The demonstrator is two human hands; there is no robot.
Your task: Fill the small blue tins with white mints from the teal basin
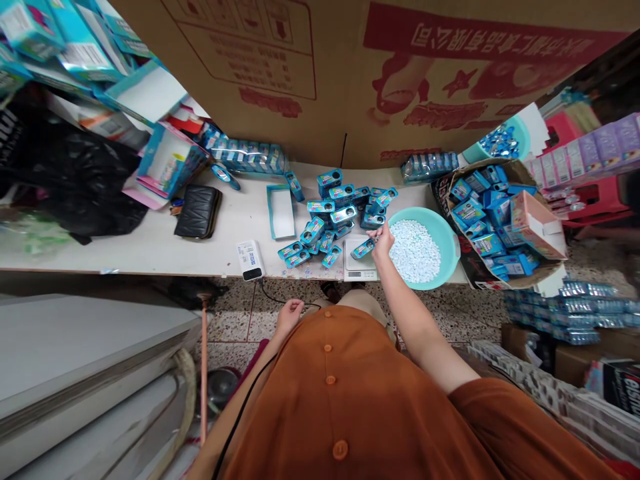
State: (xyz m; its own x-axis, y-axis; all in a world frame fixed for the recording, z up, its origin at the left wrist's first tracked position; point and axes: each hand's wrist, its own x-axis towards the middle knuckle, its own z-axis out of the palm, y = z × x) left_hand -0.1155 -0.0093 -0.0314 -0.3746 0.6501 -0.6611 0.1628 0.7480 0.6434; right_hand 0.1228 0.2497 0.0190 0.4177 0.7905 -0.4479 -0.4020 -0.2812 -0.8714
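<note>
My right hand (383,241) is closed on the upper right end of a small blue printed box (363,249), which is tilted over a small white scale (354,269). Just right of that hand is a turquoise basin (451,252) holding many small pale pieces (413,250). To the left of the scale stands a cluster of similar blue boxes (313,230), several showing a dark round opening on top. My left hand (290,315) rests low by my lap, below the table edge, its fingers curled with nothing visible in them.
A tall brown carton (320,80) borders the back of the table. On the left are a white power bank (249,260) with a cable, a black wallet (198,211) and an open tray (281,213). A carton of blue boxes (480,207) stands at the right.
</note>
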